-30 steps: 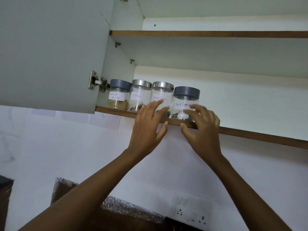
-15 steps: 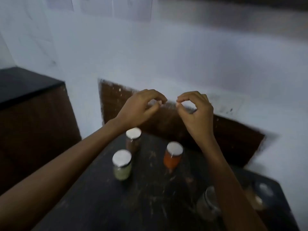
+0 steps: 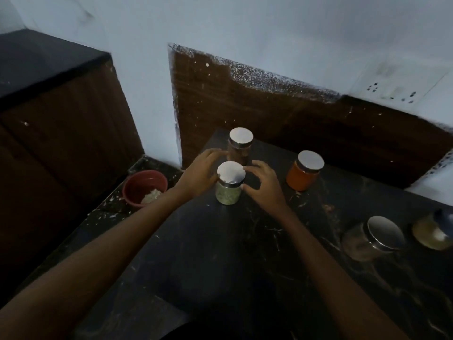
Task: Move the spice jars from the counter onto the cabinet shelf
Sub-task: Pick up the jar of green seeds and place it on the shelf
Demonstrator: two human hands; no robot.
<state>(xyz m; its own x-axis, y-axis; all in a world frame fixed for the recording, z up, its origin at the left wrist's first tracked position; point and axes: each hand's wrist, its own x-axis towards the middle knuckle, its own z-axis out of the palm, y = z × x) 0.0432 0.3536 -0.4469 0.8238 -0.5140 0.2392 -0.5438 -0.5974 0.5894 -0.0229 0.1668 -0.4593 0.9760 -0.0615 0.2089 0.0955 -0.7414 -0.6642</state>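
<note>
Both arms reach out over the dark counter [image 3: 220, 253] toward the green jar [image 3: 228, 193], which stands upright near the counter's back left corner. The left hand [image 3: 199, 174] cups its left side and the right hand [image 3: 266, 186] its right, fingers curved in toward the silver lid. In this dim light I cannot tell whether either hand has actually closed on the glass or is only right up against it. Just behind stands a brown jar [image 3: 239, 149], close to the left hand's fingertips. An orange jar [image 3: 303, 174] sits apart to the right. 2 more jars are at the far right: a clear jar [image 3: 362, 244] and a yellow jar [image 3: 430, 235], both blurred. Left of the counter, lower down, a red bowl [image 3: 137, 185] holds something pale.
</note>
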